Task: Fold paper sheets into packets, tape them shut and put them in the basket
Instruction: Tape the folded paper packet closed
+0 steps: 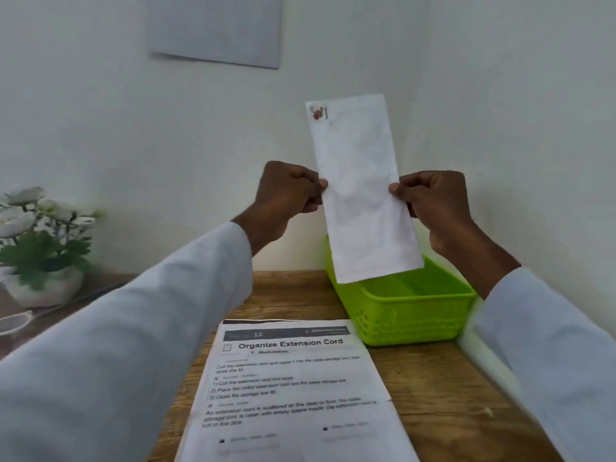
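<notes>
1. Folded sheet is held up in the air at centre frame, a long narrow strip, off the worktop.
2. Left hand pinches the strip's left edge, fingers curled, thumb tip on the paper. Right hand pinches the right edge the same way. Both grips sit at about mid-height of the strip, opposite each other.
3. Long axis runs near vertical, top leaning slightly to the left of frame. The top end carries a small red mark in its upper left corner; the bottom end points down.
4. Key relation: the bottom edge hangs directly over the far left part of the green basket, which sits on the worktop at centre right. From this view I cannot tell whether the paper clears the rim or touches it.
5. Right hand is nearer the basket; left hand is out over the worktop.
6. No tape visible on the strip, though blur could hide it. My read: it needs another fold across the long axis, or taping, before the drop.
7. A flat printed sheet lies on the worktop at lower centre, just beside the basket's near left corner.
</notes>
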Motion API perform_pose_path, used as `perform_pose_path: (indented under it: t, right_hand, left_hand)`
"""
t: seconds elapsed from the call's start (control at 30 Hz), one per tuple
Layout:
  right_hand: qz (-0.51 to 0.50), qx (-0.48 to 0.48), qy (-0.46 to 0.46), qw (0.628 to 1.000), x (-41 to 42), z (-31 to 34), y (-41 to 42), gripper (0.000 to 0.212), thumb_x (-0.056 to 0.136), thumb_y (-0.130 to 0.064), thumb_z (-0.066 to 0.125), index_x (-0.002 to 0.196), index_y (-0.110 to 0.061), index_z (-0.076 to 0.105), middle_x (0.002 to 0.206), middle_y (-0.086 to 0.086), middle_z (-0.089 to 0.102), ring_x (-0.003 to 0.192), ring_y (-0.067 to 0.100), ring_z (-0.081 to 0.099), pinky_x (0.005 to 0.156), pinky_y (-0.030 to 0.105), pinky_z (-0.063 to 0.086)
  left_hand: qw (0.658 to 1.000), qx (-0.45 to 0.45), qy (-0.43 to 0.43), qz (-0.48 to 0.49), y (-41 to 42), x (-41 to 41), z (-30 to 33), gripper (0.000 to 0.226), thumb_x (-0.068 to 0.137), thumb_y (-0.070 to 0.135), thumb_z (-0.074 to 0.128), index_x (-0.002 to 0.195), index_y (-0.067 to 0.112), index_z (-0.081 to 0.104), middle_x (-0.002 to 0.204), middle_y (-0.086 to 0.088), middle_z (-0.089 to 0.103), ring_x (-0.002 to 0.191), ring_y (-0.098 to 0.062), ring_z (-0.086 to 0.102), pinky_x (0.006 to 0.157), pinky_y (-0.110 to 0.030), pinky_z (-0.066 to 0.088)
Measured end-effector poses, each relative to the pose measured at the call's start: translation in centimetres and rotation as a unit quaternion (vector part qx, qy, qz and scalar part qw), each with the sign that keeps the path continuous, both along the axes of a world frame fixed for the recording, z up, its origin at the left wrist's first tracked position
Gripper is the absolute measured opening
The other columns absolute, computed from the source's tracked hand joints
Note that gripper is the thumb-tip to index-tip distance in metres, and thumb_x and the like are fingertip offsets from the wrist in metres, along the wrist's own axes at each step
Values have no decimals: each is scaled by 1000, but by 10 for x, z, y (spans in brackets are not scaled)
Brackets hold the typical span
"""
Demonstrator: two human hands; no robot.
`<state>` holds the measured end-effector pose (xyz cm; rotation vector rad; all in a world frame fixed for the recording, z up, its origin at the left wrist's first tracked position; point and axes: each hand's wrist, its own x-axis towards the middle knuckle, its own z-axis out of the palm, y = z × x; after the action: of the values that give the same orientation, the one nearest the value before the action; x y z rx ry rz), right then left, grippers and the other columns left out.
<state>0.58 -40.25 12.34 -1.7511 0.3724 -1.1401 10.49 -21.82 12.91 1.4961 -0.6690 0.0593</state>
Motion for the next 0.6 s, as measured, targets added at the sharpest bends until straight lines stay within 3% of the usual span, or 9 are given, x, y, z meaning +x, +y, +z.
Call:
perform_pose_path:
  t: [0.1, 0.23, 0.33, 0.43, 0.5, 0.6]
  right_hand:
    - [-127, -105, 59, 985, 7, -6, -24, 6, 75, -15, 78, 80, -14, 77, 88, 6, 76, 84, 23, 70, 83, 39, 58]
    - [-202, -222, 229, 926, 16, -26, -48, 13, 75, -12, 72, 87, -9, 76, 96, 13, 75, 93, 32, 69, 78, 31, 53]
    - [-205, -266, 302, 892, 24, -41, -55, 18, 73, -11, 68, 90, -6, 72, 97, 15, 73, 93, 36, 68, 75, 33, 53]
    - [-199, -301, 343, 867, 27, -50, -55, 19, 76, -6, 62, 95, -4, 67, 104, 18, 69, 98, 38, 65, 77, 34, 51]
    - [-194, -317, 386, 844, 26, -54, -54, 17, 80, -4, 60, 96, -4, 62, 109, 19, 65, 103, 39, 62, 76, 33, 48]
    - [-172, -327, 452, 812, 25, -55, -52, 18, 79, -4, 64, 93, -9, 54, 113, 17, 62, 106, 37, 60, 71, 31, 41]
  left_hand:
    - [999, 31, -12, 37, -37, 13, -14, 12, 78, 8, 78, 77, -3, 73, 69, -10, 69, 55, -15, 63, 62, -30, 55]
    - [984, 152, -22, 93, -73, 24, -43, 15, 68, 21, 85, 70, 11, 74, 72, -1, 72, 64, -16, 66, 64, -29, 51]
    - [957, 257, -43, 128, -89, 25, -63, 29, 59, 32, 82, 82, 18, 70, 85, 2, 72, 82, -20, 69, 69, -28, 50]
    - [930, 325, -92, 143, -97, 19, -72, 40, 64, 27, 79, 100, 17, 65, 103, 0, 67, 99, -24, 65, 72, -27, 42]
    - [906, 370, -143, 150, -102, 12, -75, 39, 71, 19, 73, 108, 13, 60, 110, -3, 64, 104, -27, 62, 73, -27, 39]
    - [867, 418, -217, 163, -106, 3, -74, 29, 76, 13, 66, 104, 13, 56, 110, -6, 64, 102, -29, 62, 71, -28, 36]
